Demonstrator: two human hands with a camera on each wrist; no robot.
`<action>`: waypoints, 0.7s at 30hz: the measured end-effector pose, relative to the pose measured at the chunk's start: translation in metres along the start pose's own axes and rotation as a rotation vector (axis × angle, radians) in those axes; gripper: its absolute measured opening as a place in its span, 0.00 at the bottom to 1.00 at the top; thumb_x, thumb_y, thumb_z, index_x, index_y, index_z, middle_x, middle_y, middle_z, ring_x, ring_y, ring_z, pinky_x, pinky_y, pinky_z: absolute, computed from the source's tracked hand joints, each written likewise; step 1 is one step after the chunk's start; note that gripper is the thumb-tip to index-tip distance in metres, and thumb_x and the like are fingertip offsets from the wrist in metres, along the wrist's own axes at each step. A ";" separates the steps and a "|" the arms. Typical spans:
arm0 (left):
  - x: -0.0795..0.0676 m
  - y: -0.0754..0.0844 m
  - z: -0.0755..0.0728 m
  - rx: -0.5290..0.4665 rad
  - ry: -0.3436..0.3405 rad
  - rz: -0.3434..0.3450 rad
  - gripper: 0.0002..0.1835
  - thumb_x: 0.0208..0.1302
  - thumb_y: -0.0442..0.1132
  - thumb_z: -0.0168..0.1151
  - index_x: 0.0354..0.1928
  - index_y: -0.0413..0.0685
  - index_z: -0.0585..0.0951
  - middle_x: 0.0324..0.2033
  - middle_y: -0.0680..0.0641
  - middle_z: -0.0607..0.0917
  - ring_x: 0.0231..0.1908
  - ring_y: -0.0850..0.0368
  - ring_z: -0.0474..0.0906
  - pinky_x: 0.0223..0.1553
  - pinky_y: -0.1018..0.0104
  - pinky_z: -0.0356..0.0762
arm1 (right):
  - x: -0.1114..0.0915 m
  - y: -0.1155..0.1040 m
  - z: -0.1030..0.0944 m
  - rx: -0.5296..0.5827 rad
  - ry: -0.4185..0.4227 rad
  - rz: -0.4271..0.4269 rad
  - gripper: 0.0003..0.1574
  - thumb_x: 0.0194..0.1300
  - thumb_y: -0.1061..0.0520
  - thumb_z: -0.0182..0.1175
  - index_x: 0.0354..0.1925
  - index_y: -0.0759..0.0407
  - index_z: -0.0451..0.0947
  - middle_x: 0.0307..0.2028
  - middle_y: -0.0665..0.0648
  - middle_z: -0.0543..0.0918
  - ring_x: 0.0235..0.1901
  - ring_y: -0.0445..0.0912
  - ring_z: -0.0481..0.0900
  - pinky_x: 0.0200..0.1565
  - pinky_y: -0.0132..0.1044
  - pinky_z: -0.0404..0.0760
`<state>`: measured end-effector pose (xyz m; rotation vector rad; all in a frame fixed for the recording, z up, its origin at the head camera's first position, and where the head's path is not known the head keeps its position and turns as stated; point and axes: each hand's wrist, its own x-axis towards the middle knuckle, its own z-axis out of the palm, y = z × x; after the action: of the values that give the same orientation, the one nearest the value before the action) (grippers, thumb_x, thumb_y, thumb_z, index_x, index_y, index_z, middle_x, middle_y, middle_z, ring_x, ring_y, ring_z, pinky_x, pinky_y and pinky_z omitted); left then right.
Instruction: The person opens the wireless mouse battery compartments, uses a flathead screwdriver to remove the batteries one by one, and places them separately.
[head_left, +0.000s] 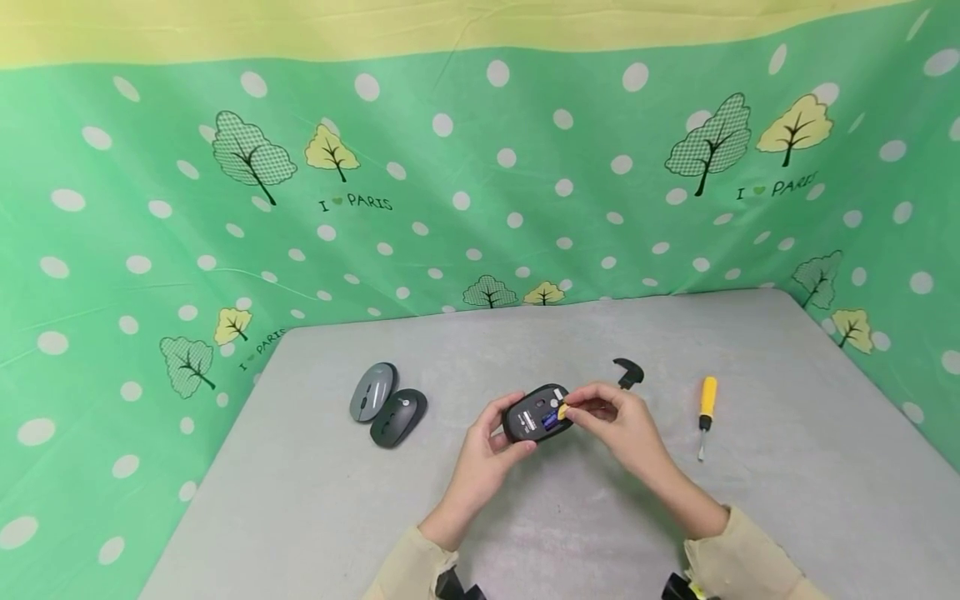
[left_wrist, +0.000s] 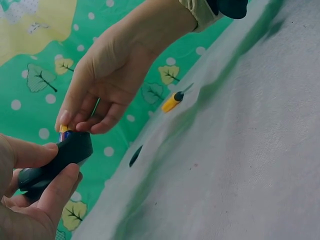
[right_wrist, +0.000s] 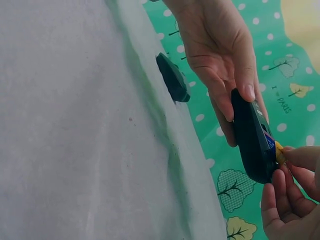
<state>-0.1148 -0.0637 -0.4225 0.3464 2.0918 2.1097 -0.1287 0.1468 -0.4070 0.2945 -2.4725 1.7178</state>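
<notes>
Head view: hands (head_left: 482,454) (head_left: 621,427) grip mouse (head_left: 528,419) (left), battery (head_left: 562,411) (right), between two mice (head_left: 375,392) (head_left: 399,418) and screwdriver (head_left: 707,408).
</notes>
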 end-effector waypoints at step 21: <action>-0.001 0.001 0.000 -0.004 -0.010 0.008 0.34 0.60 0.24 0.64 0.69 0.39 0.67 0.67 0.31 0.70 0.53 0.36 0.82 0.49 0.69 0.86 | 0.002 0.002 -0.008 0.107 -0.048 0.024 0.13 0.64 0.60 0.67 0.45 0.66 0.83 0.44 0.66 0.86 0.39 0.32 0.84 0.43 0.25 0.85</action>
<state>-0.1142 -0.0638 -0.4212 0.3646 2.0837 2.1119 -0.1317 0.1550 -0.4056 0.3207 -2.4311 1.8782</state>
